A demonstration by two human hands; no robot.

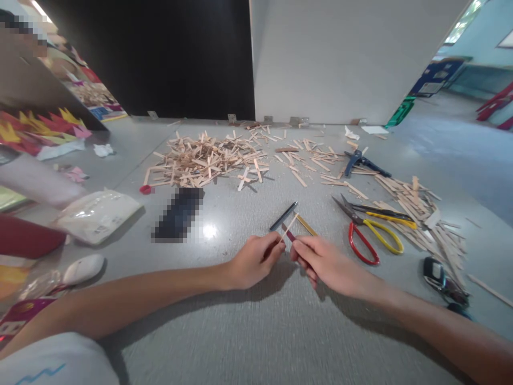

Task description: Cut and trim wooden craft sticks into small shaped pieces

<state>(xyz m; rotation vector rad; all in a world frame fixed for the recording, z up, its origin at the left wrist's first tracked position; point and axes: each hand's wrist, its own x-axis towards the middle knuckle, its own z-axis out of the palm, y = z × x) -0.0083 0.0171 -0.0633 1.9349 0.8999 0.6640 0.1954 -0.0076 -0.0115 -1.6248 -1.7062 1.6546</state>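
My left hand [256, 261] pinches a thin wooden stick [290, 226], which slants up and to the right from the fingertips. My right hand [326, 262] is closed around a small knife [289, 233] with a dark red handle, its short grey end against or just beside the stick. A dark, slim pen-like bar [284, 215] lies on the table just beyond my hands. Near it rests a yellow strip-like tool [306, 225], its near end partly hidden by my right hand. Scissors [363, 224] with one red and one yellow handle lie to the right.
A heap of wooden sticks [204, 158] spreads at the back, more sticks [417, 200] at the right. Pliers [356, 162], a yellow-black cutter [385, 215] and keys [441, 278] lie right. Left are a blurred dark rectangle [179, 215], a plastic packet [102, 215] and a mouse [84, 268].
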